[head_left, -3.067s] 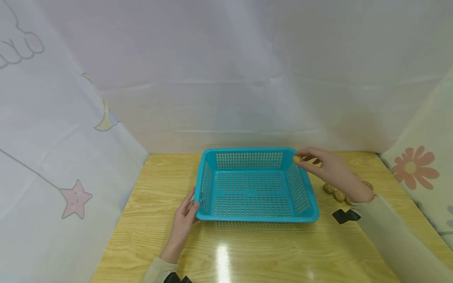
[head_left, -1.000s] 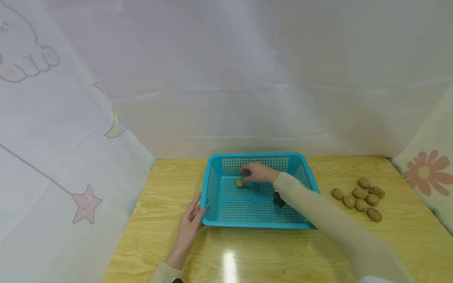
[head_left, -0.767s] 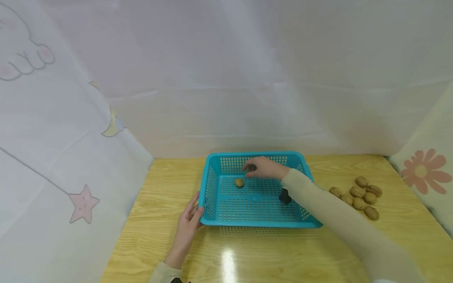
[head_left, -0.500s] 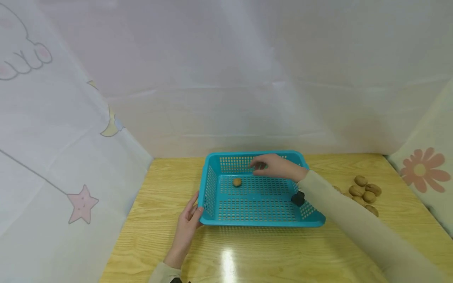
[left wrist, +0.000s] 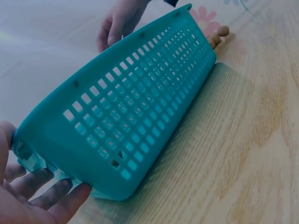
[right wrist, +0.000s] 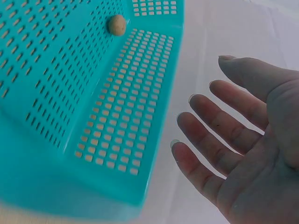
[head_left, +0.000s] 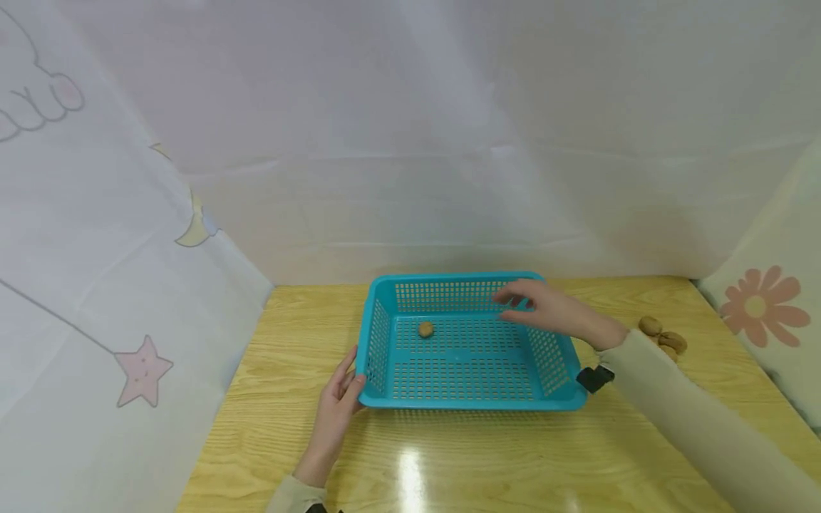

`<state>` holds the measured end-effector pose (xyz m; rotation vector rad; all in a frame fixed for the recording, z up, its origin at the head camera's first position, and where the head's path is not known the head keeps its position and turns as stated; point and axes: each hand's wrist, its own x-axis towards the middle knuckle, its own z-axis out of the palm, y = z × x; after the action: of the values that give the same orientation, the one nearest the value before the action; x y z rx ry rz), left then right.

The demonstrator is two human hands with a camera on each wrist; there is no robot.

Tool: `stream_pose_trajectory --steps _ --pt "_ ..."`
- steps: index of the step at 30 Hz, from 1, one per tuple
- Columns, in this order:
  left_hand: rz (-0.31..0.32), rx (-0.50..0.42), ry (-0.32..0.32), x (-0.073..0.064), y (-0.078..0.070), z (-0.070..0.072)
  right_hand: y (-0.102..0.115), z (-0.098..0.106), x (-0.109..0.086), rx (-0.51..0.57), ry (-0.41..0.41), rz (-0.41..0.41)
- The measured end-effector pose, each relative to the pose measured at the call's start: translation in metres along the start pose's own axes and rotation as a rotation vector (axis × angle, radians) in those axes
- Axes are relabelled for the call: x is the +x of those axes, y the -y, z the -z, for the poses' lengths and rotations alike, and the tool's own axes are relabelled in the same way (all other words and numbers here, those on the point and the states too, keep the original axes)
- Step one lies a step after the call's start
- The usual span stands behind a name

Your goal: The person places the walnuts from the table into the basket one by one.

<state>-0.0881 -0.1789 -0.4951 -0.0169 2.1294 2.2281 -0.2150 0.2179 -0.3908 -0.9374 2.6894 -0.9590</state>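
A turquoise plastic basket with slotted walls stands on the table. My left hand grips its left end, thumb over the rim and fingers against the outer wall, as the left wrist view shows. One walnut lies on the basket floor, toward the far left. My right hand is above the basket's right far side, fingers loosely bent and apart. The right wrist view shows that hand holding nothing, the walnut well away from it.
Several walnuts lie on the wooden table right of the basket, partly hidden behind my right sleeve. Pale printed cloth hangs behind the table and at both sides.
My right hand carried a walnut over the basket's right rim and let it go on the basket floor. It has since risen and moved right. My left hand stays at the basket.
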Motion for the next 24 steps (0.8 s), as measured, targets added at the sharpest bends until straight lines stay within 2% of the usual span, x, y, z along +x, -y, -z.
stream_pose_trajectory --steps 9,17,20,24 --pt "-0.021 0.008 0.011 -0.001 0.001 0.001 -0.011 0.021 -0.051 -0.056 -0.102 -0.026" --pt "-0.027 0.014 0.018 0.002 0.000 0.002 -0.042 0.025 -0.091 -0.137 -0.171 -0.102" --pt "-0.020 0.013 0.016 0.002 0.000 0.002 -0.056 0.024 -0.105 -0.166 -0.175 -0.122" --pt "-0.018 0.012 0.013 0.001 0.000 0.001 -0.073 0.021 -0.121 -0.172 -0.129 -0.213"
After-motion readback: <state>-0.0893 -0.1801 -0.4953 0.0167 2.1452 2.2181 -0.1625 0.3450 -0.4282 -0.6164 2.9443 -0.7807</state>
